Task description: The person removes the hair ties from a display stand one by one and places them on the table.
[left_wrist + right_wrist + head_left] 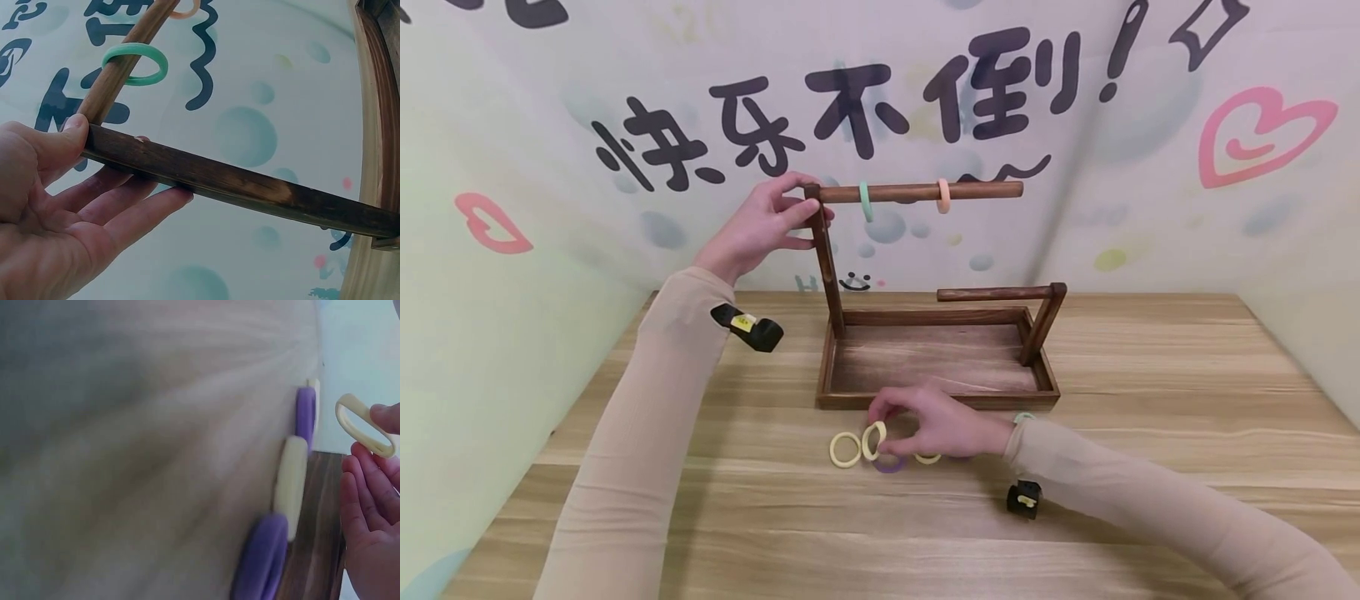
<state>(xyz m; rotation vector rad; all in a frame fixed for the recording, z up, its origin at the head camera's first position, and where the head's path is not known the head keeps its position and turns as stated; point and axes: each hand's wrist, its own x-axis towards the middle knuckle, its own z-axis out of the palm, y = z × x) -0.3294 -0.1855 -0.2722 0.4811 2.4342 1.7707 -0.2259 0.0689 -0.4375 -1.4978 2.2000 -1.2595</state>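
My left hand [767, 218] grips the top of the tall post [827, 275] of a dark wooden stand, thumb on the near side and fingers behind. On its upper bar [902, 192] hang a mint green ring [866, 204] and a peach ring [943, 197]. In front of the stand's tray base [940, 402], my right hand [936, 423] pinches a cream ring [381, 450] between thumb and fingers, lifted off the table. Below and beside it lie another cream ring [832, 455], a purple ring [891, 469] and a third cream ring [927, 459], partly hidden by the hand.
A shorter post [1042, 329] with a lower bar [992, 293] rises from the tray's right end. Part of a green ring [1025, 416] shows behind my right sleeve. Another purple ring [259, 559] lies on the wooden table [820, 533]. A printed backdrop stands behind.
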